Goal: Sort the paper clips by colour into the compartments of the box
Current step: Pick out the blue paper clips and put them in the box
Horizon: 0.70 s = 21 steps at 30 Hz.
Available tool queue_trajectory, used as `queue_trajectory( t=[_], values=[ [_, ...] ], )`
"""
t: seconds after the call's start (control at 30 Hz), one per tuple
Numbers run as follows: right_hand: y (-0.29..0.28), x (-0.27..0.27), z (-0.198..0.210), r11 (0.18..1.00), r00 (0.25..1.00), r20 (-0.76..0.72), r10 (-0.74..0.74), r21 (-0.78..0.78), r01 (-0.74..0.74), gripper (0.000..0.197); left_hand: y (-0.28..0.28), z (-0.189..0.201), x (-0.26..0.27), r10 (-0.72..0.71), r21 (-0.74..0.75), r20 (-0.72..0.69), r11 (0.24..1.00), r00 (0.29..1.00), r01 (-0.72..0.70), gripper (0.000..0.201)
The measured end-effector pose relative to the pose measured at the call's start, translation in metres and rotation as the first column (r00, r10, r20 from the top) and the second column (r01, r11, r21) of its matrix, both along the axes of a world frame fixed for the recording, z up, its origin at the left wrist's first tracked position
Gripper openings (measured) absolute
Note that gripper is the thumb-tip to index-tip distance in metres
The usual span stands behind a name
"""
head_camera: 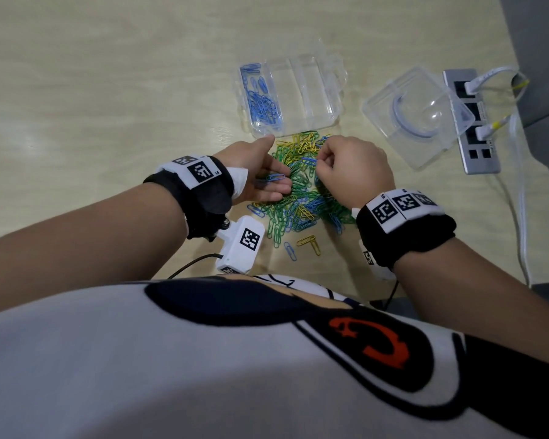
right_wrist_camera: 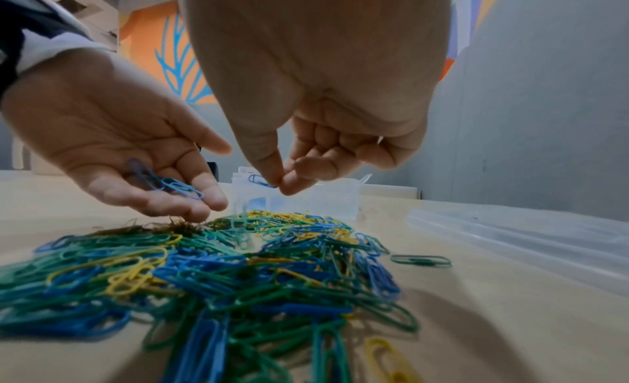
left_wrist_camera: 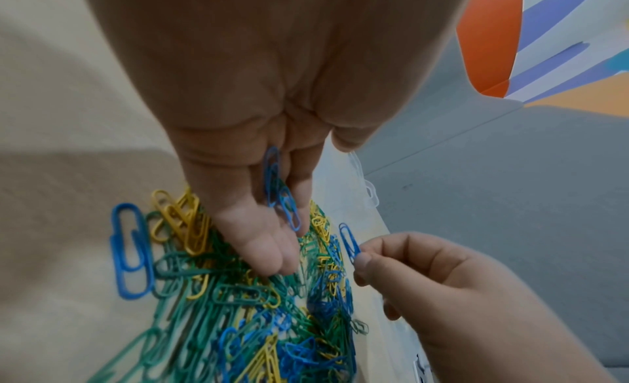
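A mixed pile of blue, green and yellow paper clips (head_camera: 301,191) lies on the table just before the clear compartment box (head_camera: 311,90). Its left compartment holds blue clips (head_camera: 262,99); the other compartments look empty. My left hand (head_camera: 279,182) lies palm up at the pile's left edge with straight fingers, and a few blue clips (left_wrist_camera: 282,198) rest on them. My right hand (head_camera: 317,161) hovers over the pile's far right part and pinches a single blue clip (left_wrist_camera: 349,241) between thumb and forefinger. The right wrist view shows that clip (right_wrist_camera: 258,179) in front of the box (right_wrist_camera: 323,198).
A second clear plastic case (head_camera: 419,118) lies open to the right of the box. Beyond it a grey power strip (head_camera: 471,122) with white cables sits by the table's right edge. A few loose clips (head_camera: 308,242) lie near my body.
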State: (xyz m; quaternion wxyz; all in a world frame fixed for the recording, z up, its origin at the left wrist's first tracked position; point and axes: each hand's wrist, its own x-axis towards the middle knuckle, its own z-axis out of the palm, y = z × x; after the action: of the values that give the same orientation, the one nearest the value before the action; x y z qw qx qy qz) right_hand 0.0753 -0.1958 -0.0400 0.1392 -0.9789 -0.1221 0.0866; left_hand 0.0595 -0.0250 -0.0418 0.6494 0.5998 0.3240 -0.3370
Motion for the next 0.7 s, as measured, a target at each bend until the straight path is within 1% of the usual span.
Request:
queue_trajectory(
  t=[0.07,0.17,0.23,0.3,0.37,0.43,0.47,0.53,0.57,0.6,0.7],
  values=[
    [0.001,-0.002,0.002,0.998,1.0,-0.02,-0.022,0.052,0.023,0.015,0.0,0.0,-0.001,-0.002,-0.006,0.003,1.0,1.0,0.002,0.059],
    [0.003,-0.004,0.004,0.99,0.998,-0.039,-0.039,0.13,0.044,0.013,-0.003,0.0,-0.004,-0.022,-0.003,0.024,1.0,0.999,0.022,0.043],
    [0.004,-0.004,0.004,0.979,0.999,-0.033,-0.04,0.198,0.046,0.011,-0.004,0.001,-0.005,-0.022,-0.005,0.033,1.0,0.999,0.022,0.038],
    [0.004,-0.004,0.005,0.956,0.999,-0.039,-0.016,0.294,0.027,0.008,-0.005,0.002,-0.005,-0.009,-0.025,0.031,1.0,0.999,0.01,0.045],
    [0.006,-0.006,0.006,0.939,0.994,-0.081,0.075,0.341,-0.043,0.007,-0.006,0.004,-0.003,0.014,-0.04,0.026,0.999,1.0,-0.013,0.053],
    [0.009,-0.007,0.006,0.941,0.985,-0.083,0.151,0.319,-0.117,0.011,-0.006,0.005,-0.003,0.02,-0.049,0.025,0.999,0.999,-0.019,0.056],
    [0.009,-0.006,0.004,0.944,0.989,-0.06,0.137,0.312,-0.112,0.014,-0.006,0.006,-0.003,0.007,-0.054,0.022,0.999,1.0,-0.006,0.056],
    [0.005,-0.001,0.001,0.957,0.999,-0.013,0.031,0.288,-0.026,0.019,-0.005,0.007,-0.004,-0.025,-0.052,0.02,0.998,1.0,0.026,0.055],
    [0.0,0.002,-0.001,0.971,1.0,-0.005,-0.016,0.237,0.016,0.02,-0.005,0.006,-0.005,-0.034,-0.046,0.022,0.998,0.999,0.035,0.054],
    [-0.004,0.004,-0.003,0.987,0.999,-0.009,-0.038,0.154,0.039,0.021,-0.004,0.006,-0.005,-0.041,-0.038,0.027,0.998,0.999,0.042,0.052],
    [-0.016,0.003,-0.008,0.994,0.998,-0.062,-0.008,-0.112,0.001,0.021,-0.002,0.005,-0.007,-0.051,-0.01,0.034,0.999,0.998,0.051,0.044]
  ],
)
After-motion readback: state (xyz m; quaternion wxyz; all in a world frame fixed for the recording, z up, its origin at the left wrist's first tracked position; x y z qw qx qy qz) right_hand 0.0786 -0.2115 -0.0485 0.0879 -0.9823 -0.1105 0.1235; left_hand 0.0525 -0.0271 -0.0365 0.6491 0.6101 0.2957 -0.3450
